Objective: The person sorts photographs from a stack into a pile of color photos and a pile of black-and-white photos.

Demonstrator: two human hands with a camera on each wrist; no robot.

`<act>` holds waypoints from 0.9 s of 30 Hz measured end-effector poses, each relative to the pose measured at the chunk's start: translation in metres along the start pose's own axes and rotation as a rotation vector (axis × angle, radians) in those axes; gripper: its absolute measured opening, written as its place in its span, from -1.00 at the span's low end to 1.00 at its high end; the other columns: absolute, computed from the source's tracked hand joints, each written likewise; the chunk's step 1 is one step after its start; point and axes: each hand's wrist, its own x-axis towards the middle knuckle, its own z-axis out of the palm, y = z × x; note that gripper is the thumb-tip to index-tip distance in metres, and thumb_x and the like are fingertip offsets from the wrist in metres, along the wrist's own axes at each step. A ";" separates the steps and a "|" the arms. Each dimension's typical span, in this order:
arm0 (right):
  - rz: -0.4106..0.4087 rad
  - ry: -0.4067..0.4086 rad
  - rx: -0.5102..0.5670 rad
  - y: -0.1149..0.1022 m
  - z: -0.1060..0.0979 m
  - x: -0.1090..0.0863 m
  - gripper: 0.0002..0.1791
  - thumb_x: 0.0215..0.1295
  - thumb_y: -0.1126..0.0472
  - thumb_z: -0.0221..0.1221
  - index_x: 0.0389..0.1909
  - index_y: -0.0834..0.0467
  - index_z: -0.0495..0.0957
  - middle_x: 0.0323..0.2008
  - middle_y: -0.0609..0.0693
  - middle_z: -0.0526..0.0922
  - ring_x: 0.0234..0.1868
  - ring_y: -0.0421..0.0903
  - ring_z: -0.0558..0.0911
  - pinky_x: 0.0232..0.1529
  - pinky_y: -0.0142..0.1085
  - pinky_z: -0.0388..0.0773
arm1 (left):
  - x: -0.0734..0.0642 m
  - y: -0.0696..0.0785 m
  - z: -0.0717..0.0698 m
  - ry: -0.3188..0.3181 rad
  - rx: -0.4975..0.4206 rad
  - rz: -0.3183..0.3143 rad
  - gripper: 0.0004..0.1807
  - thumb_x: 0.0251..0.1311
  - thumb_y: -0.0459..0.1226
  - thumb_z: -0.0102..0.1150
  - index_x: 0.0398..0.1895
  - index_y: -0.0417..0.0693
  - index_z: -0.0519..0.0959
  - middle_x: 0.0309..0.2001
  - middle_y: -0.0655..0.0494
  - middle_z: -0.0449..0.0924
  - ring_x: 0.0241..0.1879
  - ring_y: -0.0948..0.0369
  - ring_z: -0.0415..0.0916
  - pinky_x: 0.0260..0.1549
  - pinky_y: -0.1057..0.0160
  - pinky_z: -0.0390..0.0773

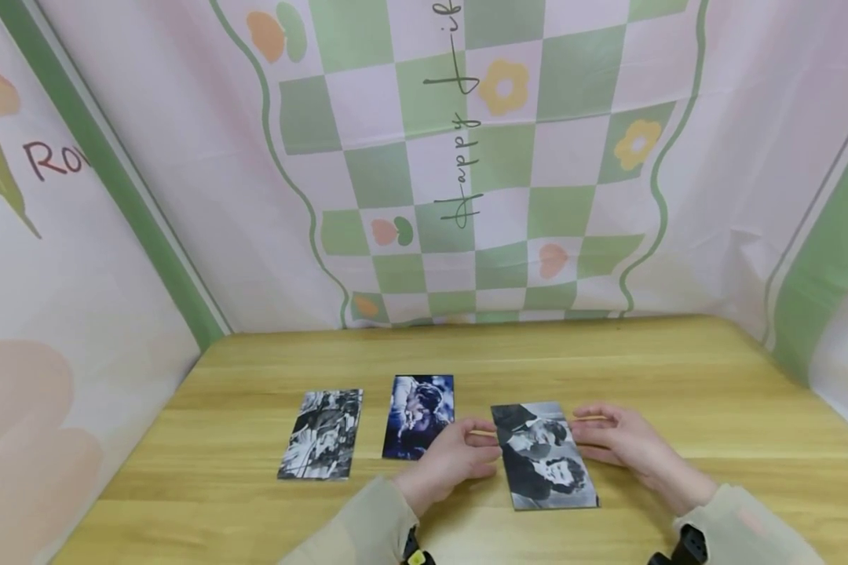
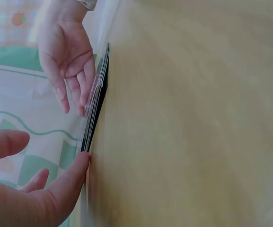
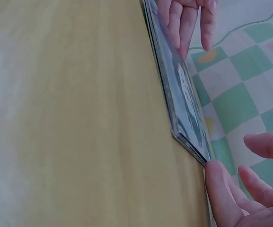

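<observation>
A small stack of photo cards (image 1: 546, 457) lies on the table, its top card a black-and-white picture of two people. In the wrist views the stack (image 2: 98, 97) shows several layered edges. My left hand (image 1: 455, 457) is at the stack's left side, its fingertips by the edge. On the opposite side my right hand (image 1: 625, 443) has its fingers extended toward the right edge. In the right wrist view a fingertip of the right hand (image 3: 250, 201) touches a corner of the stack. Neither hand pinches the cards.
A blue-toned photo card (image 1: 418, 416) lies just behind the left hand, partly covered by it. Farther left is a black-and-white photo card (image 1: 321, 434). The wooden table (image 1: 205, 502) ends at a patterned cloth backdrop (image 1: 495, 173).
</observation>
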 end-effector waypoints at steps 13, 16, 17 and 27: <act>0.025 0.053 -0.009 0.002 0.004 0.000 -0.41 0.27 0.40 0.10 0.17 0.64 0.10 -0.18 -0.07 0.60 -0.23 -0.30 0.62 -0.10 -0.31 0.67 | 0.000 0.000 0.002 0.013 -0.026 -0.010 -0.62 0.15 -0.53 0.12 0.07 -0.40 0.40 -0.06 -0.23 0.55 -0.11 0.05 0.59 -0.12 0.09 0.67; 0.022 0.057 -0.014 0.003 0.005 -0.001 -0.40 0.25 0.41 0.11 0.17 0.65 0.09 -0.18 -0.06 0.61 -0.23 -0.30 0.62 -0.10 -0.30 0.67 | -0.001 0.000 0.002 0.011 -0.020 -0.005 -0.61 0.14 -0.53 0.13 0.07 -0.40 0.40 -0.06 -0.23 0.55 -0.12 0.07 0.59 -0.12 0.10 0.67; 0.026 0.061 -0.012 0.003 0.005 -0.001 -0.40 0.25 0.41 0.11 0.18 0.65 0.10 -0.19 -0.06 0.61 -0.23 -0.30 0.62 -0.10 -0.31 0.67 | -0.001 0.000 0.002 0.012 -0.020 -0.004 -0.61 0.14 -0.53 0.13 0.07 -0.41 0.40 -0.06 -0.23 0.56 -0.12 0.06 0.59 -0.12 0.10 0.67; 0.021 0.060 -0.011 0.004 0.004 -0.001 -0.45 0.24 0.41 0.12 0.13 0.64 0.16 -0.22 -0.05 0.63 -0.24 -0.29 0.62 -0.10 -0.30 0.67 | 0.000 0.001 0.002 0.016 -0.009 -0.018 -0.61 0.15 -0.52 0.13 0.08 -0.37 0.41 -0.05 -0.19 0.57 -0.09 0.06 0.59 -0.13 0.10 0.67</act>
